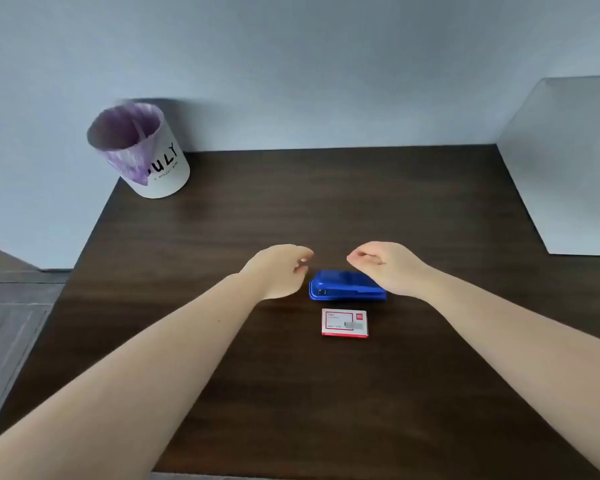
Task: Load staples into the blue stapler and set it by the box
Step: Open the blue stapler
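Observation:
A blue stapler (343, 287) lies closed on the dark wooden table (291, 209), its length running left to right. Just in front of it sits a small white and red staple box (344, 323), closed and flat. My left hand (281, 270) hovers to the left of the stapler, fingers loosely curled and holding nothing. My right hand (387, 266) hangs over the stapler's right end, fingers also loosely curled, and hides that end. Neither hand grips anything.
A white bin (146, 154) with a purple liner stands at the table's far left corner. A white panel (575, 168) leans at the far right. The table's left edge drops to a grey floor (11, 323).

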`<move>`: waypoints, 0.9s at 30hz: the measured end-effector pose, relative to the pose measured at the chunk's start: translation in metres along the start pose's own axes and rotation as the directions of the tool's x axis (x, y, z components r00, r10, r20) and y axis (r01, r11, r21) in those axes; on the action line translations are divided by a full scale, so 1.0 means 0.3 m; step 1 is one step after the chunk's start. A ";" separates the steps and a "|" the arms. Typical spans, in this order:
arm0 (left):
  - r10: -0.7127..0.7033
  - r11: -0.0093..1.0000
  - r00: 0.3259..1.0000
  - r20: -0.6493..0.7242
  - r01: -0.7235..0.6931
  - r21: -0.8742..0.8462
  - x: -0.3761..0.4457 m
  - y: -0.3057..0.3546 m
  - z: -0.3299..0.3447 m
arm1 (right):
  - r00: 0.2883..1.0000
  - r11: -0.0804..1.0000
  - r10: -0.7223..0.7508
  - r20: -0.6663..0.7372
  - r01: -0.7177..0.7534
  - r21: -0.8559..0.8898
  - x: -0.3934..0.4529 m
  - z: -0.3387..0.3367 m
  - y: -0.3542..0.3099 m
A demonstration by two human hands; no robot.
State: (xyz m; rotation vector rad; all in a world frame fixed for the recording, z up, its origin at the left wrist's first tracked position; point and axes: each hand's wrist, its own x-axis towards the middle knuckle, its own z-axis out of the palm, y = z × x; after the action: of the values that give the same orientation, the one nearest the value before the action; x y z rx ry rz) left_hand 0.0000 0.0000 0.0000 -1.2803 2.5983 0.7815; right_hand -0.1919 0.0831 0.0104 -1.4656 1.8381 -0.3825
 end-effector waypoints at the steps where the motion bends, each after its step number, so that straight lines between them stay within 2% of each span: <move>1: -0.015 1.000 1.000 -0.005 0.015 -0.007 0.004 -0.009 0.015 | 1.000 1.000 -0.008 -0.010 0.008 0.007 0.002 0.013 0.013; 3: -0.003 1.000 1.000 -0.023 0.003 -0.007 0.011 -0.032 0.044 | 0.998 0.998 -0.059 -0.031 0.058 -0.033 0.003 0.036 0.025; 7: 0.077 0.995 0.997 -0.028 -0.079 -0.057 0.025 -0.062 0.091 | 0.979 0.964 -0.204 0.026 0.205 -0.171 0.009 0.087 0.038; 13: 0.158 0.978 0.987 0.039 -0.151 -0.142 0.047 -0.098 0.126 | 0.896 0.856 -0.442 -0.045 0.406 -0.321 0.061 0.161 0.069; 14: 0.161 0.978 0.987 0.015 -0.158 -0.137 0.047 -0.103 0.137 | 0.872 0.832 -0.483 -0.079 0.428 -0.353 0.067 0.176 0.070; 16: 0.195 0.970 0.972 -0.133 -0.211 -0.119 0.049 -0.107 0.179 | 0.826 0.799 -0.543 -0.147 0.456 -0.392 0.073 0.199 0.073; 18: 0.214 0.963 0.925 -0.314 -0.254 -0.092 0.049 -0.106 0.227 | 0.800 0.794 -0.566 -0.199 0.466 -0.390 0.075 0.210 0.072; 20: 0.194 0.968 0.881 -0.432 -0.244 -0.063 0.042 -0.103 0.269 | 0.767 0.797 -0.585 -0.263 0.484 -0.362 0.071 0.217 0.075; 24: 0.140 0.986 0.854 -0.501 -0.167 -0.009 0.008 -0.073 0.294 | 0.693 0.829 -0.556 -0.458 0.503 -0.244 0.025 0.192 0.056; 27: 0.104 0.994 0.862 -0.496 -0.104 0.028 -0.014 -0.043 0.302 | 0.701 0.857 -0.503 -0.505 0.480 -0.187 -0.022 0.161 0.050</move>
State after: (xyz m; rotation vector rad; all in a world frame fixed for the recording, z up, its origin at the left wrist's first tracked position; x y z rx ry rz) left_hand 0.0035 0.0425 -0.0809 -1.5205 3.0868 0.5116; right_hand -0.1682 0.1039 -0.0297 -2.0335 1.8304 -1.1349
